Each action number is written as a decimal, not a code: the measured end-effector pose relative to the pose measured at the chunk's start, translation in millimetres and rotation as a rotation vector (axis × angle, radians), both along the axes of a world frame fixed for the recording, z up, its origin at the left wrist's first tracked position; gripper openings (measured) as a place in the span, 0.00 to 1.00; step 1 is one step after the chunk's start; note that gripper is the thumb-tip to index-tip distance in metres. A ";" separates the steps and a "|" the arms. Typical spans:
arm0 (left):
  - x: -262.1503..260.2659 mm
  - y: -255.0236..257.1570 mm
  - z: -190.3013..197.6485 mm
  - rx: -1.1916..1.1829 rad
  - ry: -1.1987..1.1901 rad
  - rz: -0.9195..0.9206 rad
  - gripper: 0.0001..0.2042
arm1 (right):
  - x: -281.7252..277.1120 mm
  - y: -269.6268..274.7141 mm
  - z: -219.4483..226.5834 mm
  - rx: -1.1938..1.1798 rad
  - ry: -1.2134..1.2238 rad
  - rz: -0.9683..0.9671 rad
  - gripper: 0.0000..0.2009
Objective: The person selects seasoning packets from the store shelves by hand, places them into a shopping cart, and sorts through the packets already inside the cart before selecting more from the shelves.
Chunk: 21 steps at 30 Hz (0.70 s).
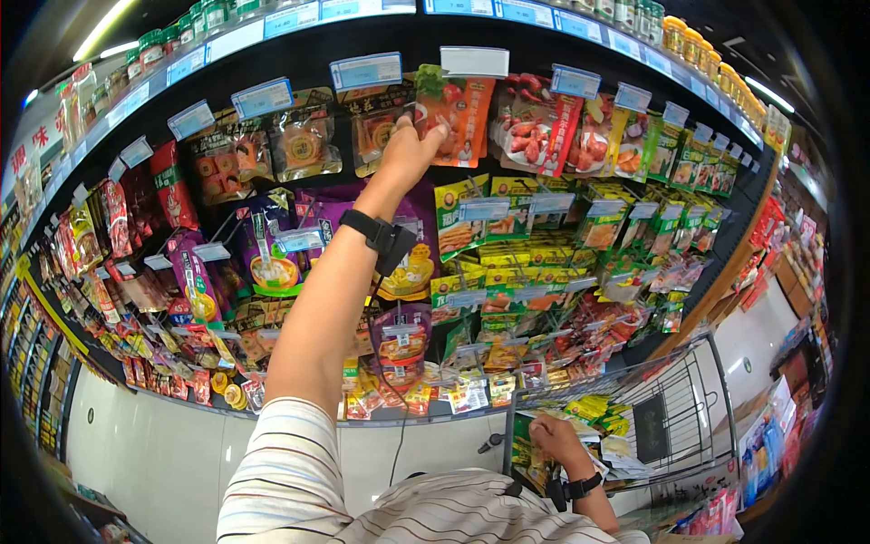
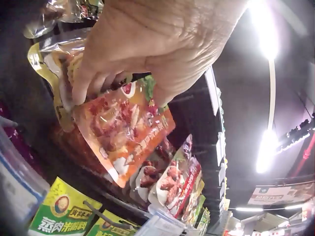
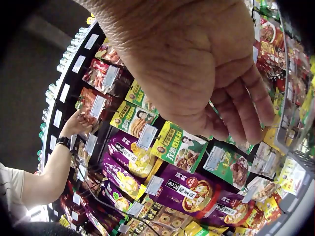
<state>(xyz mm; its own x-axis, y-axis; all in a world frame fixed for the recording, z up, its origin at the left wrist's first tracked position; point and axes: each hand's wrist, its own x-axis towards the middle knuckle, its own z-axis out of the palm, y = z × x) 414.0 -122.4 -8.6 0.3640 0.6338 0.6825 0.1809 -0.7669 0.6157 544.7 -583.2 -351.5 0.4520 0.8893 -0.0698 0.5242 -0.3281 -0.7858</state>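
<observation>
In the head view my left hand [image 1: 410, 156] is raised to the top row of hanging packets, at the left edge of an orange packet [image 1: 468, 122]. The left wrist view has the fingers and thumb of this hand [image 2: 155, 46] gripping the upper part of the orange packet [image 2: 130, 130], which tilts away from the rack. My right hand [image 1: 557, 441] is low, over the left side of a wire shopping cart [image 1: 711, 399]. Its fingers hang loosely bent in the right wrist view, where the palm [image 3: 197, 64] shows and no held thing is visible.
Red meat packets [image 1: 535, 127] hang right of the orange one, yellow-green packets [image 1: 460, 218] and purple bags [image 1: 408, 245] below. Price tags [image 1: 474, 62] jut out on hooks. Yellow and green packets [image 1: 594, 408] lie in the cart. Jars [image 1: 675, 36] line the shelf above.
</observation>
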 end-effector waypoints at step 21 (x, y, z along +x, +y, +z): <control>-31.7 18.5 18.6 -0.151 0.118 -0.041 0.51 | -7.8 26.3 0.1 -0.046 -0.029 0.070 0.08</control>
